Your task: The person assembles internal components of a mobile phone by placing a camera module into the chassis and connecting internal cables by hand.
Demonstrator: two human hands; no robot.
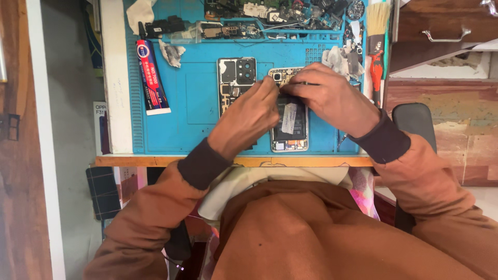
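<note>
- The left hand [248,115] rests over the lower part of a detached back cover [236,78], its fingertips pinched together at the upper middle of the opened phone [289,127]; what they pinch is too small to tell
- The right hand [328,96] comes in from the other side, fingers curled and closed, meeting the left fingertips just above the battery; it seems to steady the phone frame while working at the same spot
- The opened phone lies flat, insides up, directly under both sets of fingertips, its lower half showing below them with a white label on the dark battery
- It sits on a blue work mat [197,109], likely so that small parts stay put and show up against the colour
- A red and white glue tube [152,78] lies well to the left of the left fingers, within reach but out of the way
- Beyond the fingers, the mat's tray section [270,23] holds loose phone parts and scraps
- A brush [377,36] lies to the right of the right hand, at the mat's edge
</note>
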